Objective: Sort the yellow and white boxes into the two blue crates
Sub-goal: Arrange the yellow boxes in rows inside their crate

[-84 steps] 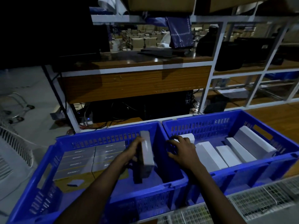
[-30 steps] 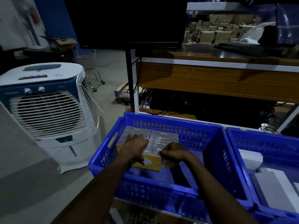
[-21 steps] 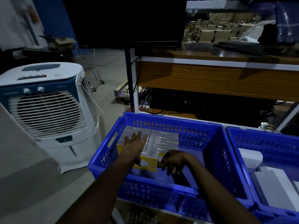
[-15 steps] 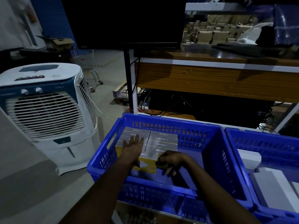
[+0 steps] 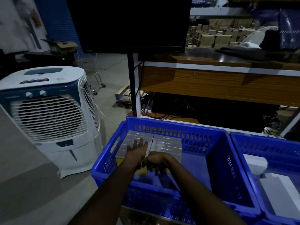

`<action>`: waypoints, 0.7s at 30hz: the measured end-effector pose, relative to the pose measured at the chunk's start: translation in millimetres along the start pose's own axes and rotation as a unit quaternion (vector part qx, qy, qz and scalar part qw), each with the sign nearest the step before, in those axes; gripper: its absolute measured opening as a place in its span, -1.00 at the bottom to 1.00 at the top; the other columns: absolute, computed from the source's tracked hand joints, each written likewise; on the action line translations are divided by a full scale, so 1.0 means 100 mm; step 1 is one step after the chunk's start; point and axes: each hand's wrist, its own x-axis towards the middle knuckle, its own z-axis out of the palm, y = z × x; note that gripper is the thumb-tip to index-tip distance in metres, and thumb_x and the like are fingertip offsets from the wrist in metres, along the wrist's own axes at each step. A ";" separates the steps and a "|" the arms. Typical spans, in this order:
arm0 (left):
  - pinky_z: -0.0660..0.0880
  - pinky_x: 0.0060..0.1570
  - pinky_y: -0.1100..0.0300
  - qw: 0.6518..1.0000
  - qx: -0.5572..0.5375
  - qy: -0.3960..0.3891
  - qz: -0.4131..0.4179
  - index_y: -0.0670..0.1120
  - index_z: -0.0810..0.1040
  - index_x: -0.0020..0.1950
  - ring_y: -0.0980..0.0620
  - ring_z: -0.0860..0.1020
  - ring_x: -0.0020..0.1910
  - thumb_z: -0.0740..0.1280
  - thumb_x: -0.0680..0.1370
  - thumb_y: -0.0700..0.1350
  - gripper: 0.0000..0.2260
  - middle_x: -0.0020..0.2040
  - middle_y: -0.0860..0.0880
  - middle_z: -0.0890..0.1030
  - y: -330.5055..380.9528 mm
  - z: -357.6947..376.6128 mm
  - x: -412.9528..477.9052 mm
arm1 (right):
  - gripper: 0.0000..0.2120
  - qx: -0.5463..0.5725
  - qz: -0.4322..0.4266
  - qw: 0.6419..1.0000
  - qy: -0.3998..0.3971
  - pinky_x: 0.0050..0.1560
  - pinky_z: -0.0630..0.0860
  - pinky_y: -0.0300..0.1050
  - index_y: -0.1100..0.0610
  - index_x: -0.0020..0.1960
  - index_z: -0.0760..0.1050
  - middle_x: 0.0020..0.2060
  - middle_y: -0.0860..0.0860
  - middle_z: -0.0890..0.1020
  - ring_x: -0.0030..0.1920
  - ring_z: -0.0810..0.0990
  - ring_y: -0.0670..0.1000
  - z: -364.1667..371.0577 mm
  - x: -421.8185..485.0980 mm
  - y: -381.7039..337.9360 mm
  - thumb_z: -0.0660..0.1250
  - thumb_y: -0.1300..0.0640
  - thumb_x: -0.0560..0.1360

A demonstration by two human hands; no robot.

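The left blue crate [image 5: 217, 159] holds a block of yellow boxes [image 5: 167, 143] with grey printed tops in its far left corner. My left hand [image 5: 138, 149] lies flat on those tops, fingers straight. My right hand [image 5: 155, 163] is just beside it at the near face of the block, its fingers curled down over the front yellow box [image 5: 142, 171]. The right blue crate [image 5: 266, 148] sits at the right edge and holds white boxes [image 5: 279, 192].
A white and blue air cooler [image 5: 48, 111] stands on the floor left of the crates. Behind the crates is a wooden bench shelf [image 5: 219, 83] with cables under it, and a dark monitor [image 5: 129, 25] hangs above.
My left hand has flattened and slid forward over the box tops. My right hand has shifted left, close to the left wrist, staying at the front of the yellow boxes.
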 end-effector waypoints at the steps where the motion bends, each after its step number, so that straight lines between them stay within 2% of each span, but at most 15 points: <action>1: 0.01 0.47 -0.31 1.000 0.011 0.000 0.002 -0.03 -0.23 0.59 -0.28 -0.19 0.55 0.49 0.41 -0.22 0.04 0.59 -0.15 -0.26 0.00 0.00 0.00 | -0.85 -0.002 0.000 1.000 -0.006 -0.31 0.56 -0.04 0.19 -0.15 0.53 -0.35 0.09 0.52 -0.44 0.48 0.02 -0.02 0.00 0.04 0.32 0.10 0.49; 3: 0.04 0.46 -0.33 1.000 0.025 0.002 0.005 -0.05 -0.23 0.59 -0.30 -0.18 0.55 0.50 0.40 -0.26 0.05 0.59 -0.16 -0.25 0.01 -0.02 -0.03 | -0.84 -0.020 -0.002 1.000 -0.003 -0.31 0.54 -0.05 0.20 -0.12 0.53 -0.33 0.10 0.54 -0.40 0.50 0.05 -0.05 -0.03 0.11 0.30 0.10 0.51; 6: 0.05 0.45 -0.34 1.000 0.020 -0.013 0.013 -0.05 -0.24 0.58 -0.31 -0.18 0.55 0.57 0.35 -0.13 0.12 0.58 -0.16 -0.26 0.02 -0.06 -0.06 | -0.69 -0.103 -0.012 0.995 -0.003 -0.22 0.52 -0.08 0.33 0.11 0.55 -0.04 0.22 0.62 -0.17 0.56 0.13 -0.06 -0.08 0.14 0.25 0.09 0.57; 7: 0.07 0.44 -0.34 0.999 0.022 -0.011 0.022 -0.05 -0.23 0.59 -0.31 -0.16 0.55 0.58 0.33 -0.07 0.13 0.59 -0.16 -0.25 0.03 -0.08 -0.08 | -0.66 -0.137 -0.016 0.990 -0.001 -0.23 0.51 -0.10 0.33 0.18 0.54 0.04 0.24 0.62 -0.17 0.56 0.13 -0.07 -0.13 0.13 0.24 0.09 0.58; 9: 0.12 0.41 -0.36 0.998 0.040 0.013 0.042 -0.04 -0.19 0.59 -0.30 -0.12 0.55 0.56 0.34 0.02 0.11 0.59 -0.16 -0.21 0.05 -0.13 -0.09 | -0.64 -0.195 -0.023 0.980 0.015 -0.29 0.49 -0.11 0.30 0.22 0.54 0.08 0.24 0.62 -0.27 0.54 0.08 -0.12 -0.23 0.13 0.22 0.06 0.60; 11: 0.11 0.41 -0.37 0.997 0.040 0.031 0.062 -0.04 -0.19 0.59 -0.27 -0.10 0.56 0.53 0.36 0.08 0.08 0.60 -0.16 -0.19 0.10 -0.21 -0.13 | -0.60 -0.231 -0.028 0.972 0.040 -0.26 0.49 -0.07 0.26 0.24 0.55 0.12 0.23 0.61 -0.25 0.54 0.08 -0.19 -0.34 0.20 0.21 -0.03 0.60; 14: 0.08 0.46 -0.31 0.996 0.006 0.035 0.080 -0.01 -0.20 0.59 -0.21 -0.11 0.57 0.53 0.33 0.14 0.11 0.60 -0.11 -0.20 0.30 -0.34 -0.19 | -0.57 -0.280 -0.026 0.956 0.088 0.05 0.52 0.03 0.17 0.28 0.54 0.25 0.17 0.55 0.07 0.56 0.18 -0.32 -0.54 0.37 0.18 -0.10 0.59; 16: 0.12 0.46 -0.27 0.993 -0.016 0.063 0.099 0.01 -0.21 0.59 -0.18 -0.08 0.58 0.53 0.32 0.16 0.12 0.61 -0.10 -0.19 0.50 -0.43 -0.17 | -0.58 -0.292 -0.029 0.947 0.128 0.19 0.48 0.07 0.15 0.32 0.50 0.31 0.15 0.52 0.21 0.52 0.20 -0.45 -0.72 0.49 0.17 -0.07 0.60; 18: 0.19 0.45 -0.21 0.987 -0.022 0.103 0.125 0.01 -0.23 0.59 -0.15 -0.05 0.58 0.51 0.34 0.17 0.11 0.61 -0.09 -0.18 0.75 -0.52 -0.13 | -0.61 -0.279 -0.047 0.939 0.197 0.19 0.46 0.07 0.12 0.35 0.46 0.30 0.15 0.52 0.24 0.51 0.19 -0.58 -0.95 0.60 0.19 -0.03 0.60; 21: 0.18 0.47 -0.15 0.974 -0.025 0.156 0.163 0.01 -0.23 0.59 -0.12 -0.02 0.58 0.46 0.38 0.17 0.06 0.61 -0.07 -0.18 1.19 -0.70 -0.08 | -0.63 -0.248 -0.075 0.915 0.308 0.15 0.48 0.09 0.02 0.34 0.44 0.24 0.14 0.56 0.21 0.53 0.18 -0.76 -1.34 0.82 0.22 -0.03 0.55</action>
